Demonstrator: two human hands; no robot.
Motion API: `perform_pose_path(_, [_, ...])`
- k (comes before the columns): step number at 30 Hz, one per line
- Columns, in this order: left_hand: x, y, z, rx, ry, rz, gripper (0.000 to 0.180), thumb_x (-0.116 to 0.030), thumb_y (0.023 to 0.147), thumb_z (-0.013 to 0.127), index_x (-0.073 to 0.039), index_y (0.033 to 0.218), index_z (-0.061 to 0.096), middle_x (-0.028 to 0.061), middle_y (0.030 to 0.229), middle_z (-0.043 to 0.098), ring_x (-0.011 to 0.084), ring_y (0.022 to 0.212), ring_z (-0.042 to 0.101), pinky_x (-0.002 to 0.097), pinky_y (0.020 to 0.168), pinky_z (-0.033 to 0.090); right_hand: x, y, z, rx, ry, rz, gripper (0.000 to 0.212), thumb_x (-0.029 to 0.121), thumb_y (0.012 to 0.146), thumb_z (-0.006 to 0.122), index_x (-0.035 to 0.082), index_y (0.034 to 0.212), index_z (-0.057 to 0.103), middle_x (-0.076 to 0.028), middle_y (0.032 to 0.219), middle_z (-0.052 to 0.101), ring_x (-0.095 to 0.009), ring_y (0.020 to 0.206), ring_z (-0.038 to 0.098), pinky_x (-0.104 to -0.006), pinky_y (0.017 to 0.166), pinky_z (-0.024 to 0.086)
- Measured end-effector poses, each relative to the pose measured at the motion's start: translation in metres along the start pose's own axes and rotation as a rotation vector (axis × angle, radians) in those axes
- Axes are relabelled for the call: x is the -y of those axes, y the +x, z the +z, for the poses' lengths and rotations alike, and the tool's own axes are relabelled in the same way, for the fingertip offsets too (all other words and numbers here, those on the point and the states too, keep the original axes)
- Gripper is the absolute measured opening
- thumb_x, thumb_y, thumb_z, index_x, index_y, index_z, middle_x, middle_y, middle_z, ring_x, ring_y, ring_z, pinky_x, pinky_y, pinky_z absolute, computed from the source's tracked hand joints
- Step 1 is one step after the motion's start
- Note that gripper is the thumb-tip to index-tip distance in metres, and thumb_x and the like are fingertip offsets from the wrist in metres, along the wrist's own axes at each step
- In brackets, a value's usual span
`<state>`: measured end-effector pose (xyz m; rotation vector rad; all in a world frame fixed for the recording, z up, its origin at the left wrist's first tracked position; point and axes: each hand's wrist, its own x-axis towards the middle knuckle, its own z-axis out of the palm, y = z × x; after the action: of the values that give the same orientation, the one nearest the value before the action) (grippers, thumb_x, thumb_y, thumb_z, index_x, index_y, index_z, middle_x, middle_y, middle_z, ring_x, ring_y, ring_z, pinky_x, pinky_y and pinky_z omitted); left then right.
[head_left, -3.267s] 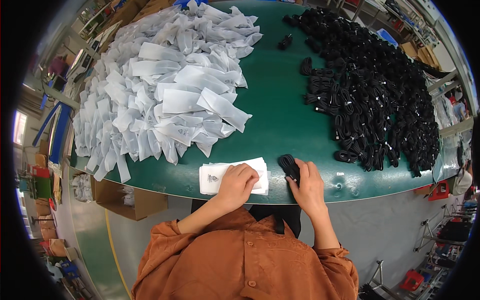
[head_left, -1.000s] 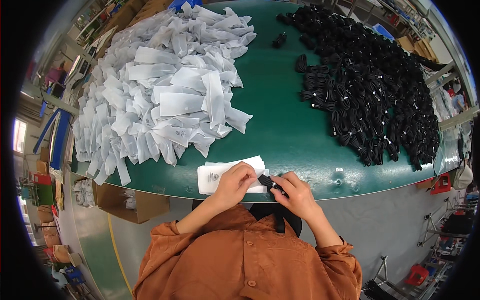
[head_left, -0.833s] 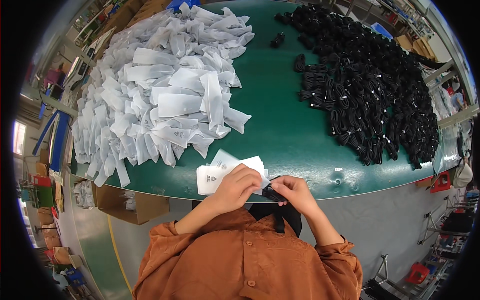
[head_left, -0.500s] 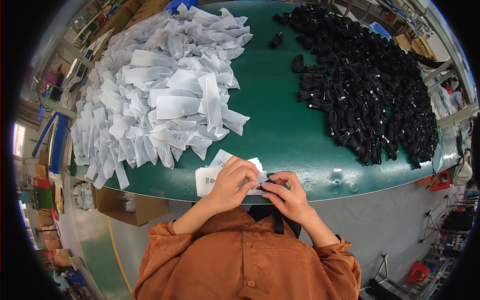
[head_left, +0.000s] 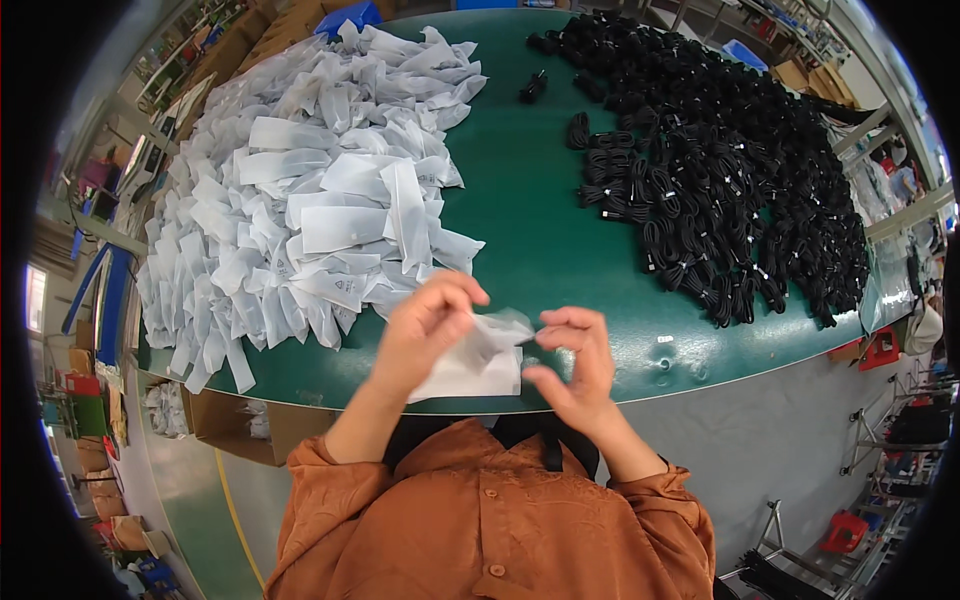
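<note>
A frosted white plastic pouch (head_left: pixel 497 331) is pinched at its left side by my left hand (head_left: pixel 425 330), above the table's near edge. A greyish bulge shows inside the pouch; its contents are too blurred to make out. My right hand (head_left: pixel 585 368) is just right of the pouch, thumb and fingers spread, holding nothing. Beneath the pouch lie flat white pouches (head_left: pixel 468 380), partly covered by my left hand. Beyond my left hand rises a large heap of filled white pouches (head_left: pixel 340 228). At the right lies a heap of coiled black cables (head_left: pixel 700 190).
The green tabletop (head_left: pixel 520 220) shows between the two heaps. One black cable coil (head_left: pixel 533 87) lies apart at the far middle. A small white piece (head_left: pixel 665 339) sits near the right front edge. Below the table's left edge stands an open cardboard box (head_left: pixel 230 425).
My left hand has lifted the pouch up and away from the near edge. My right hand's fingers, earlier closed at the pouch's mouth by something dark, are now spread and apart from it.
</note>
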<state>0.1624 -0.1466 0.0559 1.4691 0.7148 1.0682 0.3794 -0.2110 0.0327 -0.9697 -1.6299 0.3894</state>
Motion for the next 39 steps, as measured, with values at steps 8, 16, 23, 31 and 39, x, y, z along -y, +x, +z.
perform_pose_path(8, [-0.030,0.046,-0.088,-0.659,0.468,0.349,0.016,-0.011,0.099,0.060,-0.002,0.112,0.063,0.0070,0.126,0.062,0.0137,0.097,0.057,0.0283,0.089,0.046,-0.101,0.000,-0.097,-0.183,-1.076,0.513,0.032,0.027,0.097,0.067,0.017,0.128,0.064,-0.015,0.113,0.057,-0.036,0.091,0.064,-0.0443,0.074,0.054])
perform_pose_path(16, [0.050,-0.051,0.020,0.149,0.737,0.162,0.031,-0.007,0.080,0.078,-0.005,0.108,0.065,0.0103,0.104,0.060,0.0253,0.090,0.062,0.0343,0.077,0.052,-0.105,-0.020,-0.098,-0.209,-0.944,0.534,0.021,0.012,0.088,0.074,0.007,0.099,0.057,-0.016,0.106,0.050,-0.036,0.084,0.061,-0.0442,0.073,0.053])
perform_pose_path(23, [0.071,-0.058,0.034,0.045,0.849,0.178,0.014,-0.004,0.083,0.073,-0.004,0.092,0.063,0.0099,0.092,0.060,0.0311,0.082,0.060,0.0391,0.072,0.050,-0.087,-0.054,-0.079,-0.240,-0.727,0.500,0.034,0.002,0.084,0.071,0.000,0.117,0.061,-0.014,0.107,0.057,-0.026,0.087,0.056,-0.0365,0.077,0.049])
perform_pose_path(31, [0.059,-0.060,0.027,-0.028,0.500,-0.193,0.005,0.000,0.091,0.067,-0.001,0.092,0.062,0.0050,0.088,0.062,0.0125,0.071,0.055,0.0271,0.062,0.045,-0.012,-0.052,-0.020,0.077,-0.154,0.362,0.031,0.000,0.076,0.077,0.002,0.105,0.064,-0.010,0.097,0.065,-0.019,0.078,0.060,-0.0293,0.066,0.049])
perform_pose_path(39, [0.060,-0.060,0.022,-0.028,0.345,-0.208,0.005,0.002,0.092,0.065,0.000,0.096,0.062,0.0044,0.095,0.063,0.0100,0.078,0.055,0.0235,0.069,0.045,-0.011,-0.055,-0.008,0.258,-0.175,0.208,0.033,0.003,0.078,0.079,0.002,0.108,0.065,-0.009,0.096,0.066,-0.019,0.071,0.063,-0.0292,0.060,0.051])
